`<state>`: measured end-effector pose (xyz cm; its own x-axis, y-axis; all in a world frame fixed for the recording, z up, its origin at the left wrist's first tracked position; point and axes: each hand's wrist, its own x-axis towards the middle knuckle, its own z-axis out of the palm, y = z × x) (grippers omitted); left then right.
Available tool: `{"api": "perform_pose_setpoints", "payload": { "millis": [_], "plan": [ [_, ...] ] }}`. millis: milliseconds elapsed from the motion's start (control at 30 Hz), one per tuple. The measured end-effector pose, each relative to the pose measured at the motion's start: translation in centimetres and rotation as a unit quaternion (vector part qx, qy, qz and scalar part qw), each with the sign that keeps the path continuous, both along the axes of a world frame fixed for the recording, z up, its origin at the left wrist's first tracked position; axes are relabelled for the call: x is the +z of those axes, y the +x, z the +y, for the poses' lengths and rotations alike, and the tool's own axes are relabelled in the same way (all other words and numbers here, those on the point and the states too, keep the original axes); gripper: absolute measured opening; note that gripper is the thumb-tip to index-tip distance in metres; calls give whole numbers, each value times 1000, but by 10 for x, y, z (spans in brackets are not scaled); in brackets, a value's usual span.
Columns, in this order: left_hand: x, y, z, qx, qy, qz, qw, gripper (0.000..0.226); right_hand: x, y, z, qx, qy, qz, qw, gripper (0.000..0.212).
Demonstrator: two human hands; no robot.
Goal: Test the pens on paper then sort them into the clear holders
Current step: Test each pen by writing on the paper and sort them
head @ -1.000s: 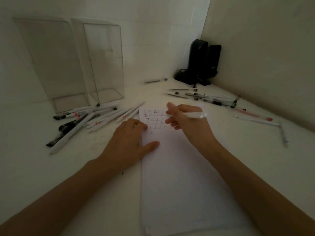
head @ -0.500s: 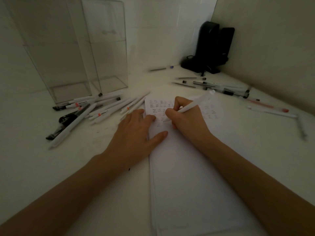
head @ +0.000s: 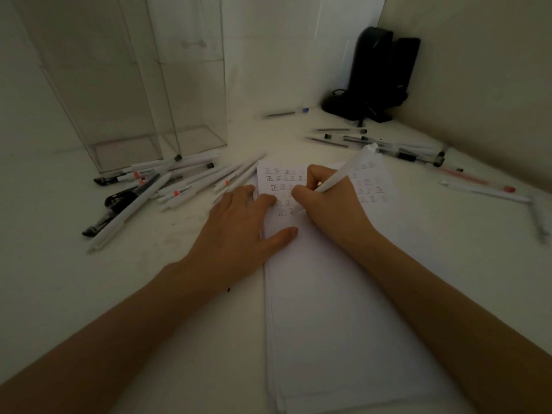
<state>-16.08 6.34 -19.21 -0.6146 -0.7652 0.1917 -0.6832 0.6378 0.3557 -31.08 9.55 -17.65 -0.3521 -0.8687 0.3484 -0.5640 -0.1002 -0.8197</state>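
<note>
- Paper (head: pixel 343 309) lies on the bench (head: pixel 89 294) at six o'clock, a white stack running away from the viewer, with rows of small written marks across its far end.
- Left hand (head: pixel 239 231) rests flat on the paper's left edge, its fingers straight and slightly apart, holding nothing.
- Right hand (head: pixel 331 207), just beside it at three o'clock, has its fingers clamped on a white pen (head: pixel 346 171). The tip is down among the marks and the barrel tilts toward one o'clock.
- Heap of pens (head: pixel 167 189), white and black, lies on the bench at ten o'clock from the hands.
- More pens (head: pixel 388 144) lie scattered at one to two o'clock, with a red pen (head: pixel 478 180) among them.
- Two clear holders (head: pixel 119 100) stand upright side by side at eleven o'clock, behind the heap.
- Black object (head: pixel 376 76) sits in the far corner at one o'clock.
</note>
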Motion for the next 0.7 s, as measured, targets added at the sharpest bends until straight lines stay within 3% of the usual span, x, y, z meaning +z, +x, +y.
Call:
{"api": "perform_pose_setpoints", "payload": {
  "millis": [267, 433, 700],
  "plan": [
    [0, 0, -1, 1, 2, 1, 1000, 67, 0, -1, 0, -3, -3, -5, 1000, 28],
    [-1, 0, 0, 4, 6, -1, 1000, 77, 1, -1, 1, 4, 7, -19, 1000, 21],
    [0, 0, 1, 4, 5, 8, 1000, 68, 1, 0, 3, 21, 23, -31, 999, 20]
  ]
}}
